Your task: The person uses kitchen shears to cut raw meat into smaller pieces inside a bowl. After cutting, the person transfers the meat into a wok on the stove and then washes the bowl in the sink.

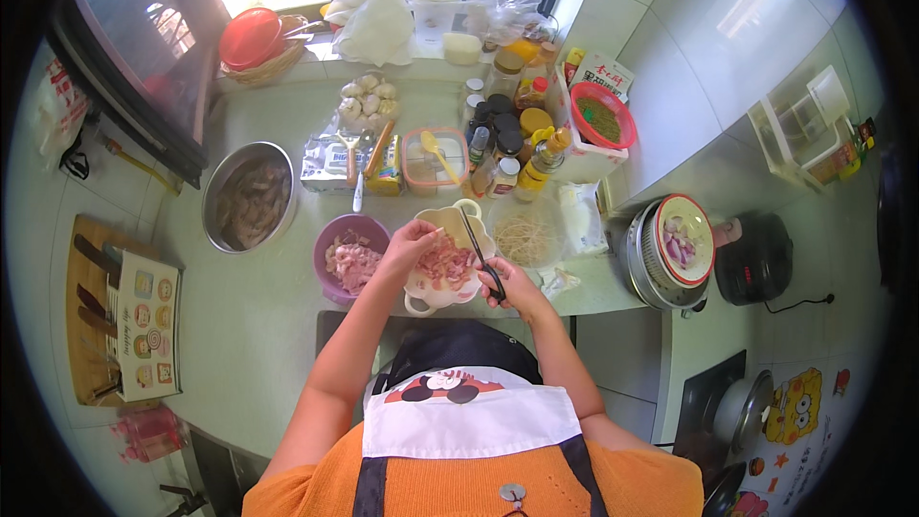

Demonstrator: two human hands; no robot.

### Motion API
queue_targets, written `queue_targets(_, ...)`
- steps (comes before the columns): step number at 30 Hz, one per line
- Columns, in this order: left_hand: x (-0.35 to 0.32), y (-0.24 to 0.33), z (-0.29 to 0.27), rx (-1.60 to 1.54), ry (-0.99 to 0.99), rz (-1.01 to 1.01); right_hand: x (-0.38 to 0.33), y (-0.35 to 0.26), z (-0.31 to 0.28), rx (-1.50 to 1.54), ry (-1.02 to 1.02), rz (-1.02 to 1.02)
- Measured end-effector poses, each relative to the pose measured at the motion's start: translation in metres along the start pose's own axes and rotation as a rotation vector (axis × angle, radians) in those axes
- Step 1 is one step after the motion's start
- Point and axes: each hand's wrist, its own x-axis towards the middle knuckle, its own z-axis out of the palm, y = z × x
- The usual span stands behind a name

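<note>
My right hand (513,289) is closed round the black handles of a pair of scissors (476,241). The blades point up and away over a cream two-handled bowl (421,303) holding cut pieces of pink meat (446,262). At the bowl's left rim, my left hand (412,243) pinches its fingers together, with a small pale bit at the tips that is too small to name. Just left of that wrist stands a purple bowl (325,243) with more pale pink meat (352,264). To the bowl's right is a clear container of thin pale strands (525,236).
A steel basin (208,201) of greyish pieces stands at left. Behind the bowls are garlic bulbs (368,100), a lidded tub (437,155) with a yellow spoon (442,155), and several seasoning bottles (507,134). At right, a red-rimmed plate (691,214) tops stacked pots; knives (94,297) hang far left.
</note>
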Motion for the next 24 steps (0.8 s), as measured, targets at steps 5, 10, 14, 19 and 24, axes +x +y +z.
queue_targets(5,0.022,0.0,0.017,-0.266,0.016,-0.038,-0.006,0.001,-0.005,0.021,0.02,0.018)
queue_targets(10,0.047,-0.046,0.006,-0.35,0.246,-0.199,-0.002,0.008,-0.003,0.084,-0.03,0.124)
queue_targets(14,0.04,-0.053,0.001,-0.368,0.302,-0.222,0.003,0.014,0.001,0.153,-0.11,0.207)
queue_targets(19,0.035,-0.053,0.001,-0.361,0.369,-0.233,0.012,0.015,0.004,0.163,-0.187,0.213)
queue_targets(24,0.03,-0.054,0.001,-0.406,0.383,-0.231,0.019,0.011,0.01,0.217,-0.239,0.222)
